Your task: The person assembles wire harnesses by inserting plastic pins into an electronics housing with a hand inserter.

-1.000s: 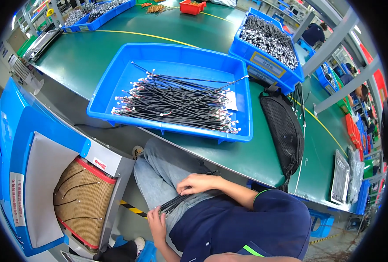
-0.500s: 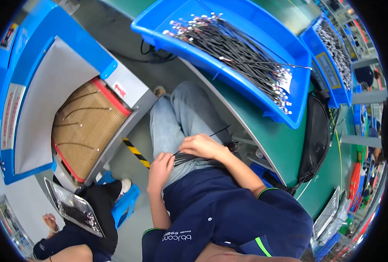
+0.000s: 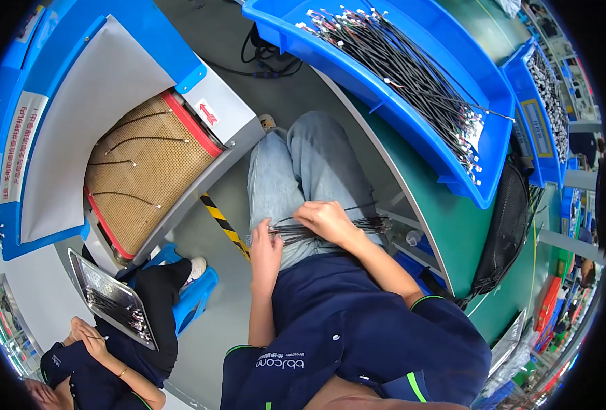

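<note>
From where I stand, the view has swung round: the big blue tray (image 3: 354,72), mid-frame a second ago, now sits at the upper right, and a co-worker's hands (image 3: 94,338) have come in at the lower left. The cable bundle (image 3: 296,234) lies across the person's jeans (image 3: 330,160) at mid-frame, loose ends toward the right. The left hand (image 3: 266,239) curls at its left end; whether those fingers truly grip, I can't tell. The right hand (image 3: 325,222) looks pinched at the fingertips on a single cable (image 3: 363,206) lying above the rest.

My worry is that bundle: I see no tie, and denim folds are a poor shelf. If a knee shifts, strands could roll off to the floor (image 3: 231,287). Pulling one strand could drag its neighbours along, since the connector ends look ready to hook together. In the blue tray, one stray cable (image 3: 484,108) reaches the right rim and might catch a passing sleeve. On the mesh belt (image 3: 149,181) at left, the cables are spaced apart; a careless toss could cross them.
</note>
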